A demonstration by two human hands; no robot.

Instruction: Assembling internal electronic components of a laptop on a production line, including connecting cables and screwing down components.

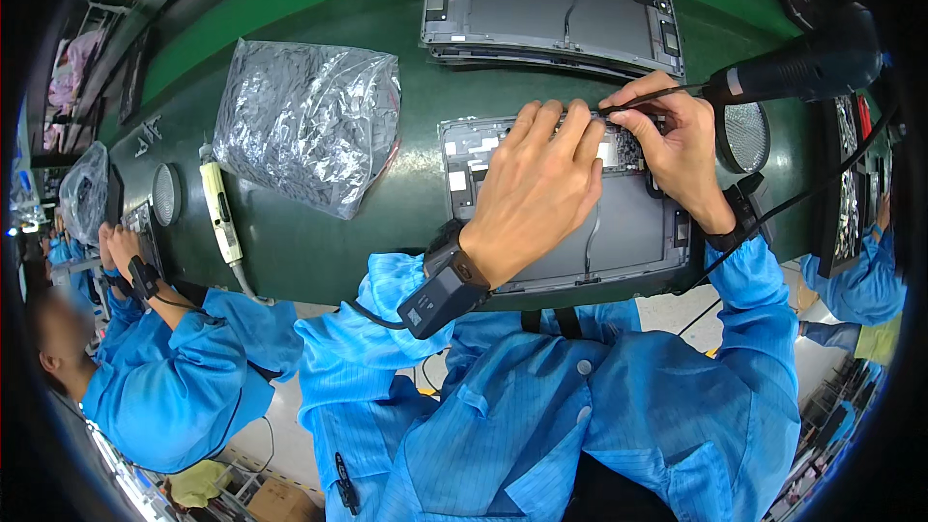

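- Green work bench (416,106) goes across the head view, and its edges are bent by the fisheye lens.
- Near the front edge of this bench, directly before the person, one uncovered laptop chassis (633,222) lies flat. Both hands are over it, mostly at its far part.
- Left hand (541,184) is palm down across the chassis, with the fingers extended, close together and slightly bent at the far edge. What is under its fingertips, I cannot tell.
- Right hand (681,140) pinches a thin dark rod (682,90) between thumb and forefinger, at the far edge of the chassis. The rod points back toward a black cylindrical device (793,68); whether the two are joined is not clear.
- To do this well, in my judgement, the left hand should steady the chassis with light pressure, and the right should guide the rod by small movements, away from the dark ribbon cable (592,232).
- Beyond the hands, more uncovered chassis are in a stack (522,0).
- On the left side of the bench are a plastic bag (304,126) with dark contents, a pale electric screwdriver (220,208) and a round mesh disc (166,195); a similar disc (744,138) is just beside the right hand.
- Farther left sits a co-worker (184,396) in blue; below, a cardboard box (280,500) is on the pale floor (667,314).
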